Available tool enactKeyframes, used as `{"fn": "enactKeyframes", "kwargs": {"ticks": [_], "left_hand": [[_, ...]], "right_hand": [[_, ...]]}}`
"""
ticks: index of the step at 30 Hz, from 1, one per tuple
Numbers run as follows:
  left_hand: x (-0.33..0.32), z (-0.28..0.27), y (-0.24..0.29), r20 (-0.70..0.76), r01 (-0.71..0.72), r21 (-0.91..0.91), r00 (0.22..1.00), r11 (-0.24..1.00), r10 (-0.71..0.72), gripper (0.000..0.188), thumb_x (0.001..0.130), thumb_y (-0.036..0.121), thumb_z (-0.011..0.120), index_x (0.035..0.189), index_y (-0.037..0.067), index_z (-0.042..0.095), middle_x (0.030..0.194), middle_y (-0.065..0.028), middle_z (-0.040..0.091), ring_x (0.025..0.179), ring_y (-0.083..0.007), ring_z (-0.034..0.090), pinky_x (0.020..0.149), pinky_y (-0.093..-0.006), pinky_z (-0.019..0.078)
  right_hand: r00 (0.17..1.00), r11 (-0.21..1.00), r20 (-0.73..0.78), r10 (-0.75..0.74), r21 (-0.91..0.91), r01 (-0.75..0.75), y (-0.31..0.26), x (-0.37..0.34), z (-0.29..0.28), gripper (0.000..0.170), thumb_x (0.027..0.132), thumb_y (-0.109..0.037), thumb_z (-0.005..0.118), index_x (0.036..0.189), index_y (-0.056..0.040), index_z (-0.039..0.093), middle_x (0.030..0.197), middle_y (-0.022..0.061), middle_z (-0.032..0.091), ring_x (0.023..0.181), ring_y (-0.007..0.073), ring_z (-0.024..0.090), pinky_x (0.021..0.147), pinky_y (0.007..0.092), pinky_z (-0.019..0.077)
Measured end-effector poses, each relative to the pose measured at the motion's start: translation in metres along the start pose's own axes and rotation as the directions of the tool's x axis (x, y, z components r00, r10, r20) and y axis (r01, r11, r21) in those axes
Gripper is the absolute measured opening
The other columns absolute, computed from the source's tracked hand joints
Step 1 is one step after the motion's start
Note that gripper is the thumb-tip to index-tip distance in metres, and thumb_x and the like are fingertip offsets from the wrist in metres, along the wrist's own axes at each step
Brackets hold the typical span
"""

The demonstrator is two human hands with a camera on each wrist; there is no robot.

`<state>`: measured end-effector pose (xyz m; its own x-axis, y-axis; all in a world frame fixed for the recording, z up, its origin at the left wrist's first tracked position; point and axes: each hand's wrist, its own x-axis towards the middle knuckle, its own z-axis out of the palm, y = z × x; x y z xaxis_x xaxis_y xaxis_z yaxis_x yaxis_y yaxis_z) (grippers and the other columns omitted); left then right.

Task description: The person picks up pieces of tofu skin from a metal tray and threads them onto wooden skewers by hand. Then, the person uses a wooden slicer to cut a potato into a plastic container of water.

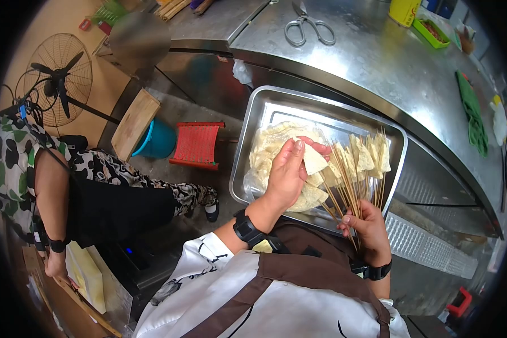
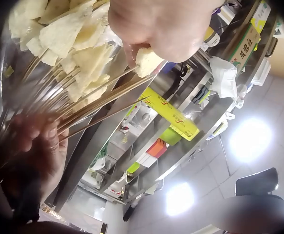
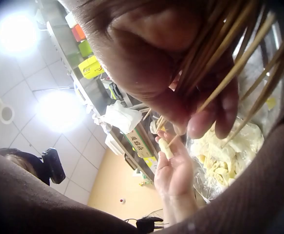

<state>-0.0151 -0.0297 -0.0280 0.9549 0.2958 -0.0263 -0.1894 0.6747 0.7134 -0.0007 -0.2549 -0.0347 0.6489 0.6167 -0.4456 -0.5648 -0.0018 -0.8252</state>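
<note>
My left hand (image 1: 287, 177) pinches a pale triangular sheet piece (image 1: 314, 160) between thumb and fingers above the metal tray (image 1: 252, 121). My right hand (image 1: 369, 228) grips a bundle of thin wooden skewers (image 1: 349, 188) near their lower ends. Several skewers carry folded pale pieces (image 1: 366, 158) at their upper ends, over the tray's right side. In the right wrist view one skewer points at the piece (image 3: 165, 149) in my left hand (image 3: 176, 175); whether it pierces it I cannot tell. Beneath my left hand lies a plastic bag (image 1: 259, 160) of pale pieces.
Scissors (image 1: 310, 28) lie on the steel counter (image 1: 343, 62) beyond the tray, with a green cloth (image 1: 472, 112) at its right. On the left are a red stool (image 1: 197, 145), a blue bucket (image 1: 156, 139), a fan (image 1: 59, 79) and another person (image 1: 50, 180).
</note>
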Motion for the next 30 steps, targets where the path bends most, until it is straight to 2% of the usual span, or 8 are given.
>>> {"fn": "enactKeyframes", "kwargs": {"ticks": [1, 6, 10, 12, 15, 25, 27, 30], "left_hand": [[0.0, 0.001, -0.001, 0.0, 0.0, 0.0, 1.0, 1.0, 0.0, 0.024, 0.099, 0.023, 0.038, 0.107, 0.003, 0.048, 0.104, -0.0171, 0.06, 0.099, -0.0252, 0.059, 0.091, -0.0386, 0.0451], [-0.002, 0.003, 0.0, -0.004, -0.08, 0.248, 0.997, 0.965, 0.083, 0.022, 0.099, 0.022, 0.035, 0.103, 0.003, 0.047, 0.101, -0.0171, 0.062, 0.096, -0.0227, 0.059, 0.09, -0.0363, 0.0455], [-0.004, 0.003, 0.0, -0.07, -0.029, 0.38, 0.996, 0.924, 0.06, 0.022, 0.099, 0.021, 0.036, 0.102, 0.002, 0.047, 0.1, -0.017, 0.063, 0.096, -0.0226, 0.061, 0.088, -0.0344, 0.0471], [-0.003, 0.005, -0.003, -0.068, -0.051, 0.255, 0.995, 0.966, 0.071, 0.022, 0.099, 0.021, 0.038, 0.102, 0.002, 0.047, 0.1, -0.0168, 0.062, 0.094, -0.0229, 0.062, 0.086, -0.0336, 0.0487], [-0.004, 0.007, -0.002, -0.059, -0.011, 0.208, 0.998, 0.978, 0.023, 0.022, 0.099, 0.021, 0.039, 0.102, 0.001, 0.047, 0.1, -0.0169, 0.062, 0.093, -0.0238, 0.062, 0.086, -0.0346, 0.049], [-0.001, 0.006, 0.003, 0.022, -0.081, 0.193, 0.997, 0.978, 0.078, 0.024, 0.098, 0.024, 0.039, 0.106, 0.003, 0.049, 0.098, -0.0148, 0.06, 0.095, -0.0256, 0.061, 0.087, -0.0386, 0.047], [0.001, 0.009, 0.001, -0.031, 0.023, -0.02, 0.999, 1.0, -0.023, 0.025, 0.099, 0.026, 0.039, 0.106, 0.005, 0.05, 0.094, -0.0103, 0.057, 0.094, -0.0228, 0.058, 0.087, -0.0383, 0.0458], [0.004, 0.012, -0.001, -0.035, 0.051, -0.079, 0.998, 0.996, -0.054, 0.026, 0.099, 0.028, 0.038, 0.105, 0.006, 0.05, 0.088, -0.0054, 0.052, 0.089, -0.0194, 0.054, 0.087, -0.0382, 0.0451]], "right_hand": [[1.0, 1.0, -0.002, -0.001, -0.001, 0.001, 0.0, 0.0, 0.0, 0.01, 0.082, 0.0, 0.062, 0.086, -0.0005, 0.053, 0.072, 0.0084, 0.061, 0.062, 0.0137, 0.06, 0.054, 0.023, 0.0494], [1.0, 1.0, -0.03, -0.002, -0.003, 0.002, 0.002, 0.0, 0.0, 0.011, 0.082, 0.0, 0.062, 0.087, -0.0006, 0.053, 0.072, 0.0082, 0.061, 0.063, 0.0137, 0.06, 0.053, 0.0229, 0.0494], [0.999, 1.0, -0.034, 0.001, -0.016, -0.002, 0.001, -0.001, 0.0, 0.011, 0.082, 0.0, 0.063, 0.087, -0.0006, 0.053, 0.072, 0.0083, 0.061, 0.063, 0.0138, 0.06, 0.053, 0.023, 0.0493], [1.0, 1.0, -0.028, -0.002, -0.002, 0.002, 0.003, 0.0, -0.001, 0.011, 0.082, 0.0, 0.062, 0.087, -0.0005, 0.053, 0.072, 0.0084, 0.061, 0.062, 0.0139, 0.06, 0.054, 0.023, 0.0494], [1.0, 1.0, -0.014, -0.004, 0.002, 0.004, 0.0, 0.0, -0.001, 0.01, 0.082, 0.001, 0.062, 0.086, -0.0003, 0.053, 0.072, 0.0086, 0.061, 0.062, 0.014, 0.06, 0.054, 0.0231, 0.0493], [0.999, 1.0, -0.031, 0.009, 0.012, -0.009, -0.003, 0.001, 0.002, 0.01, 0.082, 0.002, 0.061, 0.085, -0.0004, 0.052, 0.072, 0.0095, 0.061, 0.061, 0.014, 0.059, 0.054, 0.0235, 0.0486], [1.0, 1.0, -0.025, 0.009, 0.009, -0.009, -0.004, 0.001, 0.002, 0.01, 0.082, 0.002, 0.061, 0.085, -0.0005, 0.052, 0.072, 0.0094, 0.061, 0.061, 0.0139, 0.059, 0.054, 0.0235, 0.0486], [1.0, 1.0, -0.017, 0.006, 0.014, -0.006, -0.004, 0.001, 0.001, 0.01, 0.083, 0.002, 0.061, 0.085, -0.0007, 0.052, 0.072, 0.0092, 0.061, 0.061, 0.0136, 0.059, 0.054, 0.0234, 0.0486]]}}
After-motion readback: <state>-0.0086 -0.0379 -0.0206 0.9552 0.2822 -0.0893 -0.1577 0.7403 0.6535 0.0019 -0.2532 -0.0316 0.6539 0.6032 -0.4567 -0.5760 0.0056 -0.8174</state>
